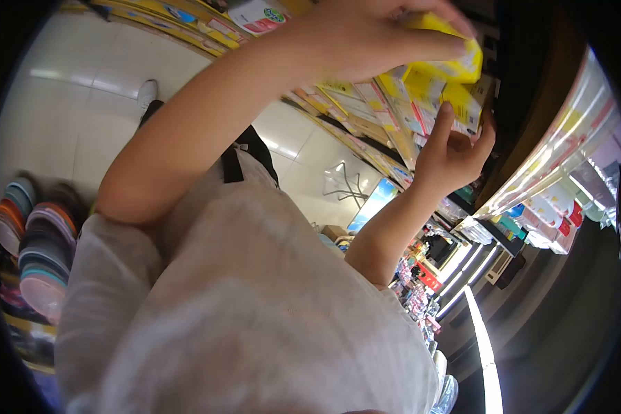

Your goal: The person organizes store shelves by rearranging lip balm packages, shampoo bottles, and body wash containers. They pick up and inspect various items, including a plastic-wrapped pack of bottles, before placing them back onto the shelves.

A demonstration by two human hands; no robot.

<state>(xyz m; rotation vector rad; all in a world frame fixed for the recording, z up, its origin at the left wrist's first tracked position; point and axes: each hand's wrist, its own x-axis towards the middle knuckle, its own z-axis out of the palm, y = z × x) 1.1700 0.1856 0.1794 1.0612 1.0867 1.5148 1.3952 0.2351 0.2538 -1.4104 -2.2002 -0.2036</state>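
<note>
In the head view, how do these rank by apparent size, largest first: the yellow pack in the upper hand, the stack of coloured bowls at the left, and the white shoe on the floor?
1. Stack of coloured bowls
2. Yellow pack, partly hidden by the left hand
3. White shoe

The pack is much nearer the camera, so its true size against the bowls is unsure.

Head view, rotated. One hand (372, 34) is gripping a bright yellow soft packet (452, 58) at the shelf. The other hand (455, 152) is touching a row of yellow flat cardboard packets (421, 93) with fingers spread. A grey short-sleeved shirt (255, 310) is filling the foreground. Stacked coloured plastic bowls (41, 248) are sitting beside the white tiled floor (90, 83).
</note>
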